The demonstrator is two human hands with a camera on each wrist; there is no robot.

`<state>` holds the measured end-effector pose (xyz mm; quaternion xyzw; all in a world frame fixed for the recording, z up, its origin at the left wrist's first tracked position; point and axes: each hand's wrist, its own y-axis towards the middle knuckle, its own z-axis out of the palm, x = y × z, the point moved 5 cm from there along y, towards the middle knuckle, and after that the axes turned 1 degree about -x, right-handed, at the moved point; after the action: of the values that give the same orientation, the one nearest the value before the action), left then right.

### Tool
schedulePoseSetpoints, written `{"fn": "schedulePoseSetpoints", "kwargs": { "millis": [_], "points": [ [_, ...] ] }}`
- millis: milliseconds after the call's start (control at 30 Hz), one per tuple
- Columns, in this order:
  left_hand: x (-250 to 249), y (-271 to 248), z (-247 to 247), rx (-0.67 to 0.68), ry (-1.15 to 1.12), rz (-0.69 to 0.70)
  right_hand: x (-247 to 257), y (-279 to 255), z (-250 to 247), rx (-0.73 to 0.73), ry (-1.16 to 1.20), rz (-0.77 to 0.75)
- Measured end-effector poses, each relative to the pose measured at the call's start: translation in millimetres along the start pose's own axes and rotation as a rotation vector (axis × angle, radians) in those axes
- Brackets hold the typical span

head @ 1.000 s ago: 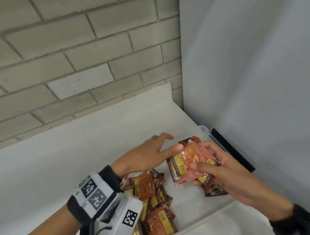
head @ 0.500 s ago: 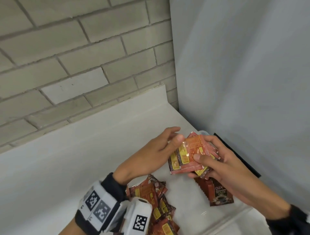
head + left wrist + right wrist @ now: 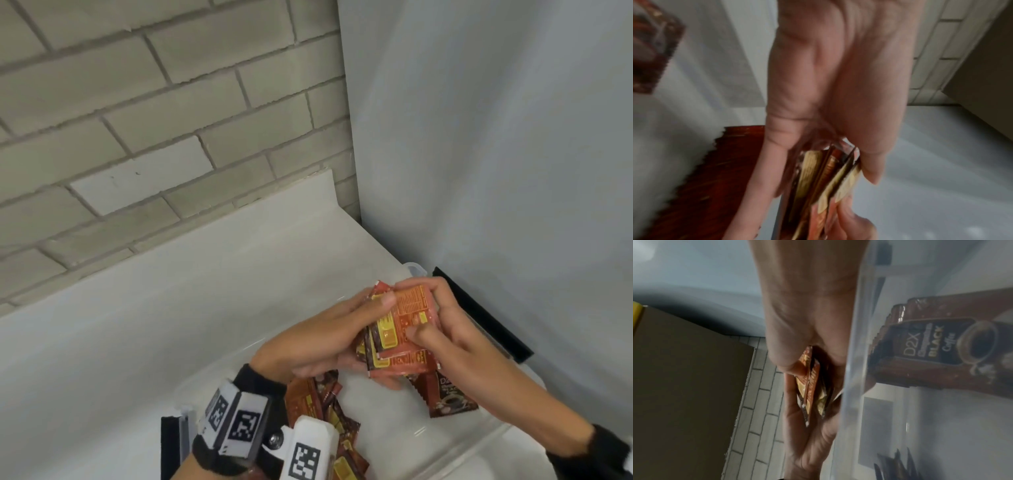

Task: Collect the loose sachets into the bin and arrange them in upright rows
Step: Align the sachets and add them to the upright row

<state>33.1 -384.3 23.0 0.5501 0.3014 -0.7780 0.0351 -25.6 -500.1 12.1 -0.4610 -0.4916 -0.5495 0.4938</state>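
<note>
Both hands hold a stack of orange-red sachets (image 3: pixel 404 329) above the clear plastic bin (image 3: pixel 455 442). My left hand (image 3: pixel 329 339) grips the stack's left side, thumb on top. My right hand (image 3: pixel 448 329) pinches its right side, thumb on the face. The stack (image 3: pixel 824 183) shows edge-on between the left thumb and fingers, and the same stack (image 3: pixel 812 386) shows in the right wrist view. Dark brown coffee sachets (image 3: pixel 445 394) stand in a row against the bin's right wall; the front one (image 3: pixel 937 352) reads "Black Coffee". Loose sachets (image 3: pixel 325 414) lie heaped at the bin's left.
The bin sits on a white counter (image 3: pixel 137 342) in a corner between a grey brick wall (image 3: pixel 154 120) and a plain pale wall (image 3: pixel 496 137). A black strip (image 3: pixel 479 311) lies behind the bin's right rim. A brown cardboard surface (image 3: pixel 684 386) shows in the right wrist view.
The left hand has closed in from just touching the stack's edge to gripping it. Both hands have squared the sachets together, and the head view has shifted slightly.
</note>
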Motion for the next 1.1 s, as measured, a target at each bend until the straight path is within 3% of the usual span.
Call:
{"fn": "schedulePoseSetpoints", "kwargs": {
  "millis": [100, 300, 400, 633, 767, 900, 1100],
  "points": [
    [5, -1, 6, 0.150, -0.101, -0.036, 4, -1, 3, 0.022, -0.023, -0.048],
    [8, 3, 2, 0.155, -0.246, 0.054, 5, -1, 6, -0.019, -0.120, -0.094],
    [6, 3, -1, 0.123, -0.265, 0.120, 2, 2, 0, -0.084, -0.234, -0.136],
    [1, 4, -9, 0.065, -0.309, 0.244, -2, 6, -15, -0.282, -0.168, -0.181],
    [-4, 4, -22, -0.073, -0.387, 0.363, -4, 5, -21, -0.343, -0.111, -0.171],
    [-5, 4, -31, -0.195, -0.392, 0.425, -7, 5, -19, -0.330, -0.067, -0.126],
    [-4, 4, -33, -0.233, -0.362, 0.465, -2, 2, -15, -0.276, -0.125, -0.097]
  ]
}}
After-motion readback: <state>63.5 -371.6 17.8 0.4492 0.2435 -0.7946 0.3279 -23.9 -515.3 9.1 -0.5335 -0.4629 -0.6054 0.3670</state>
